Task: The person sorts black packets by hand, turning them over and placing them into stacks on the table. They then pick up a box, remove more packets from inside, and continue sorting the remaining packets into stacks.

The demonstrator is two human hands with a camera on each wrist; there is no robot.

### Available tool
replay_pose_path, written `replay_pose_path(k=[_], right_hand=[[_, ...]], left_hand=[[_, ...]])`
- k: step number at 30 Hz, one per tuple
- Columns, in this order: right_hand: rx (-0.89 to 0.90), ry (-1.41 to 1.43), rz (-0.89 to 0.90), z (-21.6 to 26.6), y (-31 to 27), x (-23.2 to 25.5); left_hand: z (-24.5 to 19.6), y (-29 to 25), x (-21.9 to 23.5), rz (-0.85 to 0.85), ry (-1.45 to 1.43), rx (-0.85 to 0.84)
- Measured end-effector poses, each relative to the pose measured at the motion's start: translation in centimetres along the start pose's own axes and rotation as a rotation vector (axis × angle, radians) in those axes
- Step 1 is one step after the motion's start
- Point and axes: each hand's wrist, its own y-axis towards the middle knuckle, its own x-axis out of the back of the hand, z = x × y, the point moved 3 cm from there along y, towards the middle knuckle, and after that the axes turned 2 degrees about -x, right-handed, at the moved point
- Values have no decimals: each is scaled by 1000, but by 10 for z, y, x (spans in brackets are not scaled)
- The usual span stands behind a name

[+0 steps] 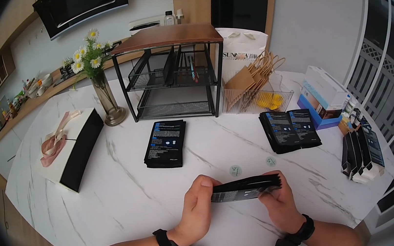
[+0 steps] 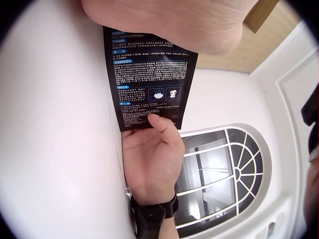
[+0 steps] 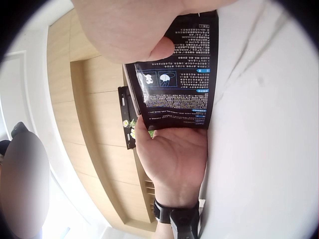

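Two hands, the left (image 1: 199,211) and the right (image 1: 282,205), clamp fingers and thumbs on opposite ends of one stack of black packets (image 1: 245,189) above the table (image 1: 133,204). Beyond it lie two round stickers (image 1: 235,171) and two packet piles (image 1: 165,144).

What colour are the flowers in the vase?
White with yellow centres; clearest in the head view.

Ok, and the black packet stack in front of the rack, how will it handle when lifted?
The stack could slide apart, as its edges sit unevenly. If it matches the held bundle, expect slippery faces, given that glare, and some flex, since those layers look thin.
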Motion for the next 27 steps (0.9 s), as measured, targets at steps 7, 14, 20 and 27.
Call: replay_pose_path(k=[7,14,20,27], right_hand=[[5,-31,-12,-2,0,1],[10,-30,-12,-2,0,2],[-11,-3,-10,0,0,0],[25,-38,-11,-2,1,2]], left_hand=[[2,1,0,-5,-1,-7],[-1,0,0,-6,19,9],[1,1,0,-11,7,9],[-1,0,0,-8,28,4]])
